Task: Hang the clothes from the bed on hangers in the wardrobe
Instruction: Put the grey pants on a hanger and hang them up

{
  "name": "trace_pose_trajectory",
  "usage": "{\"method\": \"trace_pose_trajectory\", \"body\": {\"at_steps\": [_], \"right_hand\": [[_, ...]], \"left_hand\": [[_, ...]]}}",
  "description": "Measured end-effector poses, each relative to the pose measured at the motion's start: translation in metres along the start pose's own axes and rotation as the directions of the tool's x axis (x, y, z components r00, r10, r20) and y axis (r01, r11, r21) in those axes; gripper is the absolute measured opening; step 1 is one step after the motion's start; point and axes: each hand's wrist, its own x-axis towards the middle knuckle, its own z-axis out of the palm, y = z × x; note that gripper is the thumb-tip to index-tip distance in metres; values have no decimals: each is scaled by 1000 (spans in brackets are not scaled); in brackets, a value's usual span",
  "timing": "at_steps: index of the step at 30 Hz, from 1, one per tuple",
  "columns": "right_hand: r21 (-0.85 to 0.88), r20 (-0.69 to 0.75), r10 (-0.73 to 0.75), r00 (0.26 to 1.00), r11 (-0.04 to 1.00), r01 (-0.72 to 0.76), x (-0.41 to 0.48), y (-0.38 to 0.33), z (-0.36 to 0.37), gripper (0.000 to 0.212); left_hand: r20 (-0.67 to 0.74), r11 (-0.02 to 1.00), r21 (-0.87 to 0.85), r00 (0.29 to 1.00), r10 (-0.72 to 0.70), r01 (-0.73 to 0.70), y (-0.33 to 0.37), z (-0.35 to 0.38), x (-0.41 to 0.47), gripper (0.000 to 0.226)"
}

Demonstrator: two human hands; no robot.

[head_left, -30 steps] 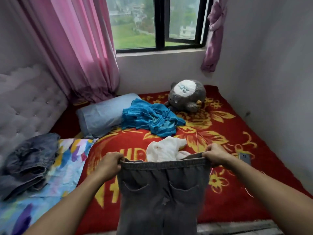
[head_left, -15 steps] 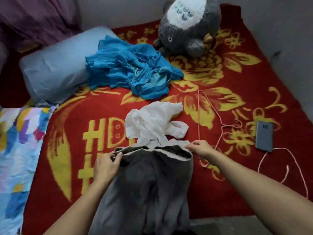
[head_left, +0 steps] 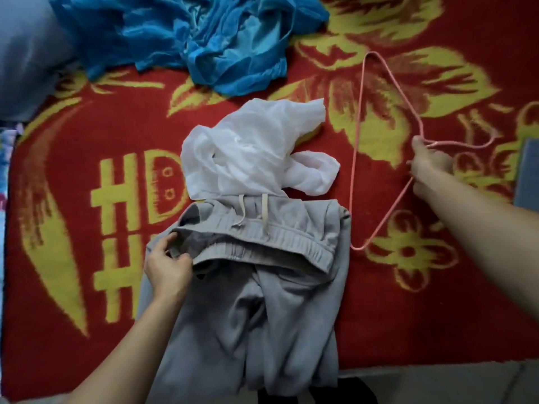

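**A:** Looking down from the head camera, what lies at six o'clock?

**B:** Grey trousers, spread on the red blanket. The waistband is folded open and shows two pale drawstrings. The legs run off the bed's near edge.

**A:** And the left hand?

**B:** The left hand is at nine o'clock of the trousers, thumb and fingers pinching the waistband's left end.

**A:** The right hand?

**B:** The right hand is out at three o'clock, fingers curled round the neck of a pink wire hanger. The hanger's triangle stretches over the blanket at the trousers' two o'clock, one corner just beside them. I cannot tell whether it touches them.

**A:** Other clothes?

**B:** A white garment sits crumpled at twelve o'clock of the trousers, touching the waistband. A blue garment lies bunched farther up, towards eleven o'clock, beside a pale pillow.
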Motion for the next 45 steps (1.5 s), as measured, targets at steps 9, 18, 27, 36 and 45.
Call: {"method": "trace_pose_trajectory", "body": {"at_steps": [9, 18, 27, 36, 45], "right_hand": [[2, 199, -648, 736, 751, 660, -127, -78, -14, 65], [59, 727, -678, 104, 212, 975, -244, -36, -47, 41], [106, 796, -586, 152, 383, 918, -281, -20, 32, 46], [5, 323, -860, 395, 419, 908, -278, 10, 6, 21], [-650, 557, -335, 760, 394, 650, -243, 119, 18, 48]], "left_hand": [[59, 975, 80, 977, 205, -209, 42, -49, -6, 51], [52, 925, 109, 931, 362, -365, 54, -76, 8, 50], [244, 772, 129, 775, 583, -622, 48, -69, 12, 53], [256, 707, 62, 696, 671, -705, 27, -65, 39, 29], [235, 673, 12, 656, 717, -740, 7, -70, 40, 29]]}}
